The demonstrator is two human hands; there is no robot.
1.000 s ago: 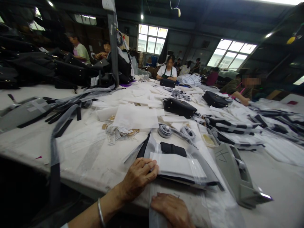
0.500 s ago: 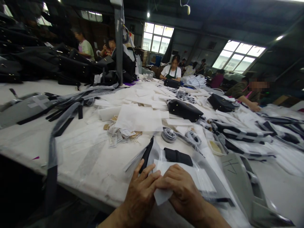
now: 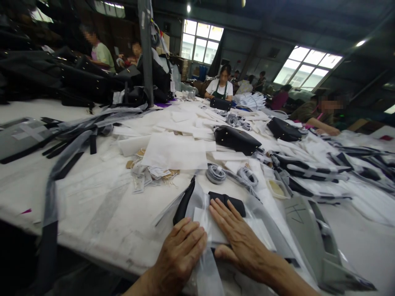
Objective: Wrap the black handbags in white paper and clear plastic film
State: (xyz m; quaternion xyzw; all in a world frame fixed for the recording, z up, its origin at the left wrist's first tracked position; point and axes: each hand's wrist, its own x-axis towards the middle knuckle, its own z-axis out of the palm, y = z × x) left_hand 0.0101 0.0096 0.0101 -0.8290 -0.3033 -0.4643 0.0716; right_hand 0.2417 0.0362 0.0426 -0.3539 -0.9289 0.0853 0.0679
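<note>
My left hand point(image 3: 184, 255) has its fingers curled together over the edge of a translucent wrapping sheet point(image 3: 210, 273), which hangs toward me past the fingers. Lying flat with its fingers stretched, my right hand point(image 3: 239, 240) presses on the white wrapping; its fingertips reach a small black flap pouch point(image 3: 233, 204). Beside my left fingers a black padded piece point(image 3: 185, 202) leans, partly covered by the translucent material. White paper sheets point(image 3: 262, 232) lie under the wrapping to the right of my right hand.
Paper tags with strings point(image 3: 154, 174), a large white sheet point(image 3: 175, 152) and wrapped strap coils point(image 3: 216, 173) lie beyond my hands. Black bags point(image 3: 236, 139) stand farther back. A grey panel point(image 3: 317, 242) is at right, a metal post point(image 3: 146, 53) at back left. Co-workers sit around the table.
My right hand has let go of the translucent sheet, opened, and now lies flat toward the black pouch. The left hand has moved slightly down, its fingers closing over the wrapping. The view has shifted slightly.
</note>
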